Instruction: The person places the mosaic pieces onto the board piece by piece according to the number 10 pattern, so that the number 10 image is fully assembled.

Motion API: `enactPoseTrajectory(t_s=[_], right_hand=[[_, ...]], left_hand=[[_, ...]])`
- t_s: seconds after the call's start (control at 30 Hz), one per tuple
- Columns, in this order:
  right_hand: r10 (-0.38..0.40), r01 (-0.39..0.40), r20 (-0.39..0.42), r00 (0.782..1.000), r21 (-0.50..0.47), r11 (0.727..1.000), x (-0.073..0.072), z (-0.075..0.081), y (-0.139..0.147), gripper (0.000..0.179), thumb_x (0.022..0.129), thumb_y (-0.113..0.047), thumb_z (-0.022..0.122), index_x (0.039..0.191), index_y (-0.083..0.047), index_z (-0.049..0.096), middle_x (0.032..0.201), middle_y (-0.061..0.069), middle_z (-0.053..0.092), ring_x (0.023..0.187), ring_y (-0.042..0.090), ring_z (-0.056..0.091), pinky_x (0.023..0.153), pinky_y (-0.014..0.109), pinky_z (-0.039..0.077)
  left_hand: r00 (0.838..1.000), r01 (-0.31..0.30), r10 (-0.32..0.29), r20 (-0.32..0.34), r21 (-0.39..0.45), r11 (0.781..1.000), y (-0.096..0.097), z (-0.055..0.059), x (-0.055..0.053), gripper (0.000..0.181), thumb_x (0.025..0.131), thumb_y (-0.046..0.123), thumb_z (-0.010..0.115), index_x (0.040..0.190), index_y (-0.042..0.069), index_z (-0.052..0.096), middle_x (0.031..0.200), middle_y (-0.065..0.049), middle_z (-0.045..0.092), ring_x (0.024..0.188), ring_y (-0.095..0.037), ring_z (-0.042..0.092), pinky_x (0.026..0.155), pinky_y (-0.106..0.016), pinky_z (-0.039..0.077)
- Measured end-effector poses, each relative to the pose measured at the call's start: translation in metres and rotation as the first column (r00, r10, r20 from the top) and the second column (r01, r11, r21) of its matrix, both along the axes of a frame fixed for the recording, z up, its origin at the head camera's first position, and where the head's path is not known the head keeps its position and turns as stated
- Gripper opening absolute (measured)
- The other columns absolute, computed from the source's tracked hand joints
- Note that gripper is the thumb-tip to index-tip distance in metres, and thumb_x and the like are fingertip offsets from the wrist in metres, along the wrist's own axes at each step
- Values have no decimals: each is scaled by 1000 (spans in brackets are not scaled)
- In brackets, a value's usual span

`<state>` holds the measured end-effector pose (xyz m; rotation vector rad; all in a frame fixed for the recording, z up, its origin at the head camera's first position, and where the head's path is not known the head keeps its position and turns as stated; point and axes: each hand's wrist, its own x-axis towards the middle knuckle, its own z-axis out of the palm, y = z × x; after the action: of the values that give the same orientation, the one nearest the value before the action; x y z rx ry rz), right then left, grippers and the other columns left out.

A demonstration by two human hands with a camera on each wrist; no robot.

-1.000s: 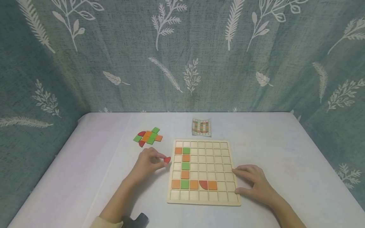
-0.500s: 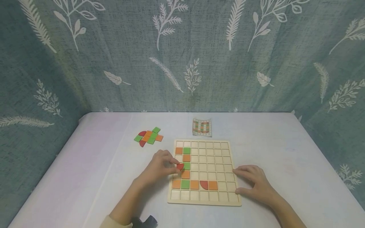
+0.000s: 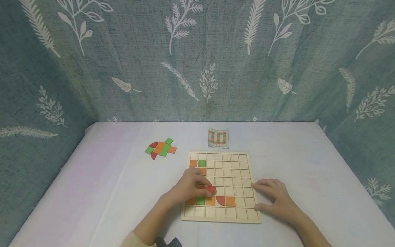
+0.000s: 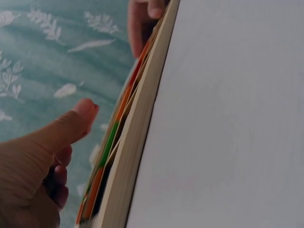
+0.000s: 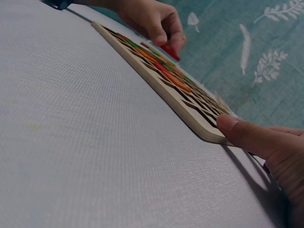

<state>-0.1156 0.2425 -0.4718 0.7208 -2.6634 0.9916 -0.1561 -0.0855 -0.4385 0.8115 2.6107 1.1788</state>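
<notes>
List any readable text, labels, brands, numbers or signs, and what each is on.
No readable text anywhere.
Card: coloured grid visible; any print is too small to read.
Grid board and red piece: no lettering visible.
Curtain: leaf and branch motifs only.

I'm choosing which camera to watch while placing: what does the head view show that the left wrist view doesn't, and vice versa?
Only the head view: the printed card, the loose pieces left of the board, and a clear face of the red piece pinched in the left grip.

Only the left wrist view: the curled fingertips tucked below the left thumb.

Both: the board, nearly edge-on from the wrist, the left grip, the right grip, tabletop and curtain.
</notes>
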Motion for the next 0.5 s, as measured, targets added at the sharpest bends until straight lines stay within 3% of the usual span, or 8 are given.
enactPoseTrajectory(t_s=[0.2,0.5], right_hand=[[-5,5,19,1000,1,1000,1,1,0,57,65,-33,84,117,-18,65,114,-3,59,109,11,41,92,39,24],[4,-4,-12,1000,0,1000,0,0,2,59,63,-32,85,117,-18,66,113,-3,60,109,12,41,92,37,24]], left_hand=[[988,107,-105,-110,7,994,19,0,5,21,70,29,82,88,18,77,75,10,53,82,-7,36,76,-25,29],[984,117,-124,-130,-65,991,46,-2,9,29,70,37,80,93,21,76,78,13,51,79,-3,35,74,-19,28]])
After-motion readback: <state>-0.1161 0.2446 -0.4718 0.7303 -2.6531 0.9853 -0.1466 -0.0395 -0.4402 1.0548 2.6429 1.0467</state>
